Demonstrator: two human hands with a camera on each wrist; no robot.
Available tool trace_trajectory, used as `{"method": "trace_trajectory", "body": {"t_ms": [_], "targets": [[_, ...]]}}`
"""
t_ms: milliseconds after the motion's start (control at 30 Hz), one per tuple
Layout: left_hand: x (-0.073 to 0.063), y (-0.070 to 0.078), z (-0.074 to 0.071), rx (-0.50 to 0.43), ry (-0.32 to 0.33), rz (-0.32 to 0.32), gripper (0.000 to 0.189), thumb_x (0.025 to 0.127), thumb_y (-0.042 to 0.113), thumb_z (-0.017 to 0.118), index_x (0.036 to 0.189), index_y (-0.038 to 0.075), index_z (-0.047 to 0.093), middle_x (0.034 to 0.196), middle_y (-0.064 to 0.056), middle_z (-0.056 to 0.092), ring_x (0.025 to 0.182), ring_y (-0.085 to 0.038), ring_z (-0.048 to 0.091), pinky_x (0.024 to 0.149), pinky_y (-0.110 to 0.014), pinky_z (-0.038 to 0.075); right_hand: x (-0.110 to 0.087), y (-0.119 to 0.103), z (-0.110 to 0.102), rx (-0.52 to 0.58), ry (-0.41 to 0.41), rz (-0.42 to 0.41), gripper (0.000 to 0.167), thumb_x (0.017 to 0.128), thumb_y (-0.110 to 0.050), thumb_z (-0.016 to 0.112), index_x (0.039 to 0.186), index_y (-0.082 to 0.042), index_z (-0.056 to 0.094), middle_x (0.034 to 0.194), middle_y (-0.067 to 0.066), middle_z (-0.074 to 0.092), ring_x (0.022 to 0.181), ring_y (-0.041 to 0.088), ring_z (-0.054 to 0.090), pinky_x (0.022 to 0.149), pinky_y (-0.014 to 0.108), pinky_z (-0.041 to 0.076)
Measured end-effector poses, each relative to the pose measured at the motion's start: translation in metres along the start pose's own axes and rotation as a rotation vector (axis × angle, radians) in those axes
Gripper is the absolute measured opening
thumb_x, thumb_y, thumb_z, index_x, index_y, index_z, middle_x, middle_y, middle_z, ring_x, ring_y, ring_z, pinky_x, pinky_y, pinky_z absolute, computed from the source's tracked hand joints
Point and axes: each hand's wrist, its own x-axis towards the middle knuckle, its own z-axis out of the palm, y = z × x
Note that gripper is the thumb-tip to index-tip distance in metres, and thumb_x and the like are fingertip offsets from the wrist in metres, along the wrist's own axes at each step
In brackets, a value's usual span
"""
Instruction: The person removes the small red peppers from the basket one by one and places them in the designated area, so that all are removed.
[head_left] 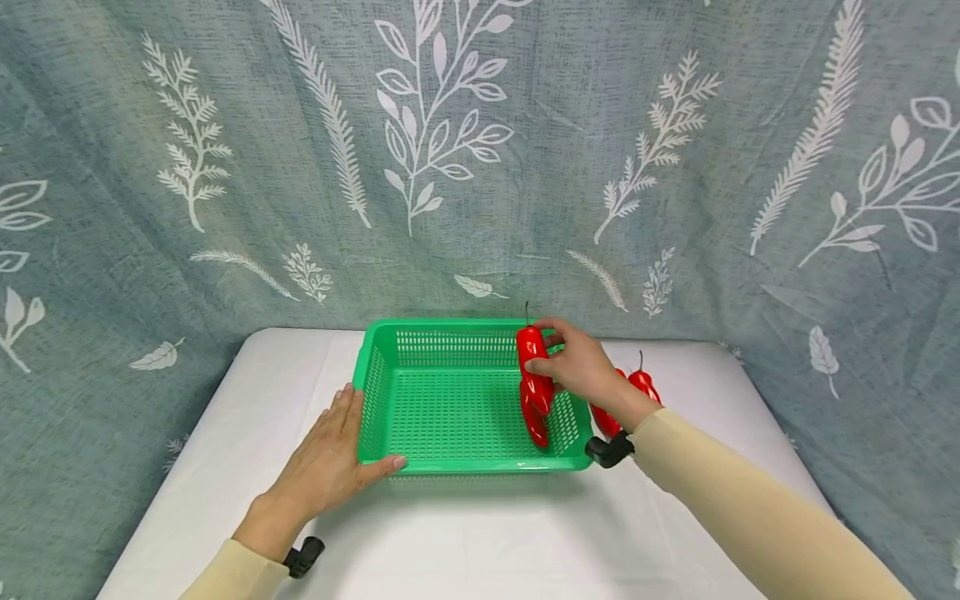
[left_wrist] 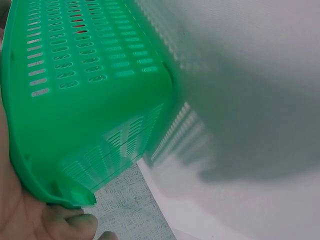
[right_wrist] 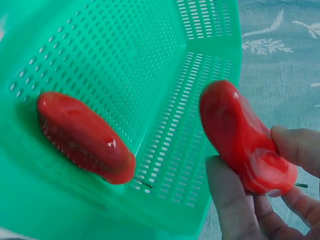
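A green perforated plastic basket [head_left: 472, 465] sits on the white table. My right hand [head_left: 583, 365] holds a red pepper [head_left: 529, 348] over the basket's right side, thumb on one side and fingers on the other. The right wrist view shows that pepper's glossy, bumpy skin and short green stem. Below it, a second red pepper [right_wrist: 82, 137] lies inside the basket near the right wall. My left hand [head_left: 322, 462] rests against the basket's left front corner, its fingers straight along the left rim and its thumb stretched over the front rim.
More red peppers [head_left: 643, 385] lie on the table [head_left: 480, 542] just right of the basket, partly hidden behind my right wrist. A grey-green curtain [head_left: 480, 250] with white leaf prints hangs behind the table, close to the basket's back rim.
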Motion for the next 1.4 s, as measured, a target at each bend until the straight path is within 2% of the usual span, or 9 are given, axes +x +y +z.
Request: {"method": "trace_trajectory", "body": {"t_ms": [167, 300, 467, 700, 967, 1400], "targets": [[0.000, 0.000, 0.000, -0.004, -0.013, -0.008, 0.128, 0.090, 0.084, 0.055, 0.165, -0.010, 0.013, 0.174, -0.029, 0.009, 0.162, -0.045, 0.012, 0.130, -0.060, 0.021, -0.004, 0.003, -0.010, 0.026, -0.009, 0.007, 0.071, 0.093, -0.015, 0.079, 0.156, -0.013, 0.047, 0.141, 0.024, 0.055, 0.095, 0.031, 0.074, 0.069, 0.044, 0.067], [-0.001, 0.001, -0.001, -0.007, -0.007, -0.003, 0.127, 0.090, 0.083, 0.057, 0.164, -0.011, 0.014, 0.173, -0.030, 0.010, 0.162, -0.045, 0.013, 0.129, -0.060, 0.022, -0.007, 0.006, -0.017, 0.002, 0.001, 0.002, 0.070, 0.094, -0.018, 0.078, 0.156, -0.014, 0.047, 0.140, 0.023, 0.055, 0.095, 0.031, 0.074, 0.069, 0.042, 0.067], [-0.001, 0.001, -0.003, -0.009, 0.002, 0.001, 0.125, 0.091, 0.081, 0.058, 0.164, -0.011, 0.015, 0.173, -0.030, 0.011, 0.162, -0.046, 0.014, 0.129, -0.061, 0.022, -0.010, 0.012, -0.027, -0.030, 0.021, -0.001, 0.069, 0.094, -0.019, 0.078, 0.156, -0.013, 0.047, 0.139, 0.023, 0.057, 0.103, 0.034, 0.072, 0.067, 0.039, 0.066], [-0.001, 0.001, -0.002, -0.010, -0.007, -0.002, 0.126, 0.091, 0.082, 0.057, 0.164, -0.011, 0.014, 0.174, -0.030, 0.009, 0.162, -0.045, 0.013, 0.129, -0.060, 0.021, -0.015, 0.018, -0.040, -0.018, 0.029, 0.020, 0.074, 0.095, -0.018, 0.078, 0.159, -0.010, 0.042, 0.144, 0.027, 0.054, 0.108, 0.039, 0.072, 0.070, 0.044, 0.067], [-0.001, 0.001, -0.001, -0.009, -0.003, -0.003, 0.127, 0.090, 0.083, 0.056, 0.164, -0.011, 0.014, 0.174, -0.030, 0.010, 0.162, -0.045, 0.013, 0.130, -0.060, 0.021, -0.022, 0.027, -0.057, -0.057, 0.049, 0.026, 0.073, 0.096, -0.019, 0.076, 0.160, -0.012, 0.042, 0.144, 0.026, 0.054, 0.119, 0.042, 0.067, 0.073, 0.043, 0.067], [-0.002, 0.002, -0.002, -0.023, 0.006, -0.003, 0.124, 0.091, 0.080, 0.059, 0.165, -0.010, 0.014, 0.174, -0.029, 0.009, 0.162, -0.045, 0.013, 0.129, -0.061, 0.023, -0.028, 0.061, -0.088, -0.136, 0.095, 0.062, 0.073, 0.098, -0.019, 0.073, 0.161, -0.007, 0.038, 0.145, 0.031, 0.052, 0.109, 0.043, 0.071, 0.076, 0.047, 0.067]]}}
